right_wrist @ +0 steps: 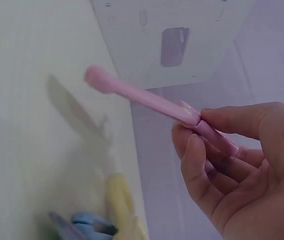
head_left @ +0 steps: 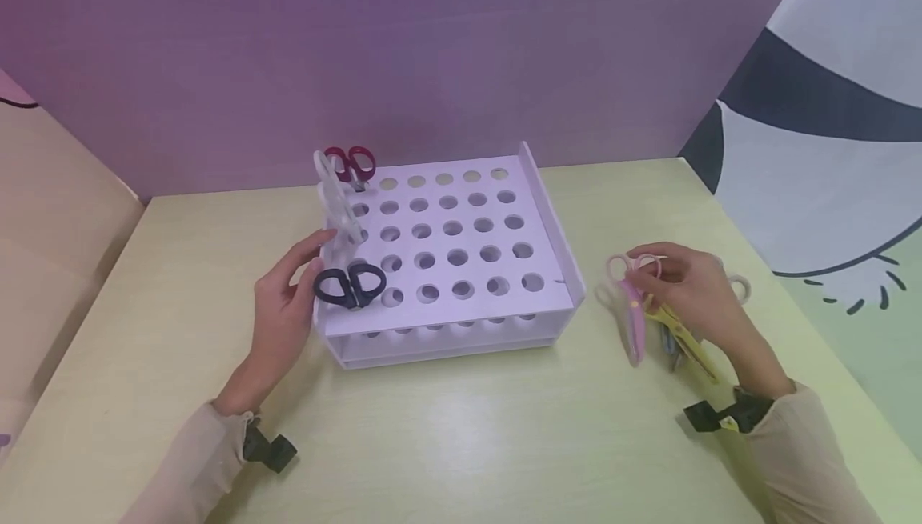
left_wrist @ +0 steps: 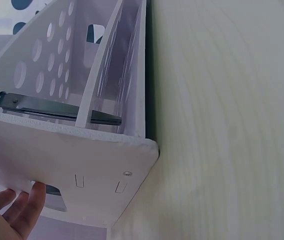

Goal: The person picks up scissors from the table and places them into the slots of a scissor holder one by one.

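Note:
Pink scissors [head_left: 634, 320] hang from my right hand [head_left: 687, 288], which pinches them near the handle loops between thumb and fingers. In the right wrist view, the scissors [right_wrist: 152, 102] point away from the hand [right_wrist: 262, 165] and cast a shadow on the table. My left hand [head_left: 284, 304] rests its fingertips against the left side of a white rack [head_left: 439, 320] with rows of round holes. In the left wrist view, those fingers [left_wrist: 32, 207] touch the side panel [left_wrist: 77, 155] beside its cutout. Black-handled scissors [head_left: 350, 286] stand in the rack's front left hole.
Red-handled scissors [head_left: 350, 164] stand in the rack's back left corner, with white-handled scissors [head_left: 334, 196] in the same left column. Yellow scissors [head_left: 684, 332] and blue-grey scissors [head_left: 670, 346] lie on the table under my right hand. A purple wall [head_left: 432, 52] rises behind the table.

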A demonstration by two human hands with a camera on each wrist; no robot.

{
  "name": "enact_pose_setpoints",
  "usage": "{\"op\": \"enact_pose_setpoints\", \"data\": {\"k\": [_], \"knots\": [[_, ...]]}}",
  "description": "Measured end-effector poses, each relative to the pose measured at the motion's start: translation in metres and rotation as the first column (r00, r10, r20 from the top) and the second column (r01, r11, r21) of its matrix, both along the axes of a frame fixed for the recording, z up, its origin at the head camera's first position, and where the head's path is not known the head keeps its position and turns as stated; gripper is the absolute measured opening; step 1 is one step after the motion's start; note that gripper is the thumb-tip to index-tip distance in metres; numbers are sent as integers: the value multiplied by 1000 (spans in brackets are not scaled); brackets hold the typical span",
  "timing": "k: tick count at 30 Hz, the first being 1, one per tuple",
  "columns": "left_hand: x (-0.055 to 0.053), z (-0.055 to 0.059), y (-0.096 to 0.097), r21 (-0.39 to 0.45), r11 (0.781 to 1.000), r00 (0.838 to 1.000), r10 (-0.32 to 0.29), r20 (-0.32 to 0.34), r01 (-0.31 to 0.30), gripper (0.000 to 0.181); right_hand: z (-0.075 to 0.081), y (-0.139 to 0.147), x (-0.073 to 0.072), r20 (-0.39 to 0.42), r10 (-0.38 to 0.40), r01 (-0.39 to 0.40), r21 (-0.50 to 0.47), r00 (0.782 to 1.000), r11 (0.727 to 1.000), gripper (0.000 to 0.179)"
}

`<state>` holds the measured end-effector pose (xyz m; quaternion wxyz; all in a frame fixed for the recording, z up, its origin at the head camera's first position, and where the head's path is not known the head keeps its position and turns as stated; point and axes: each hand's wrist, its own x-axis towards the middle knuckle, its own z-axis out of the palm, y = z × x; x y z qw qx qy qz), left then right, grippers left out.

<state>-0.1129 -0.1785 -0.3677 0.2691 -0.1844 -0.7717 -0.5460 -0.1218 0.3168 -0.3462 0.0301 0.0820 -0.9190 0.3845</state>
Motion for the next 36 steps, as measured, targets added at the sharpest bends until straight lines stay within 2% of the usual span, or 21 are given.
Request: {"op": "enact_pose_setpoints", "data": {"k": [8,13,21,31,36], "knots": [[0,0,-1,7,1000,1000,-9,9,9,37,10,-1,8,-79,-11,13,14,997,1000,31],[1,1,0,9,1000,1000,-14,12,14,37,17,0,14,-156,-34,28,-38,987,999,29],[1,1,0,12,1000,1000,-15,18,15,37,29,-6,25,-245,-14,-22,-144,969,989,35],[-1,-2,-1,12,1000,1000,1,1,-1,36,53,-25,40,-380,-31,-36,-168,924,985,42],[-3,-3,-1,17,1000,1000,-2,-2,2,35,68,-39,46,-462,1,-77,-146,887,986,46]]}}
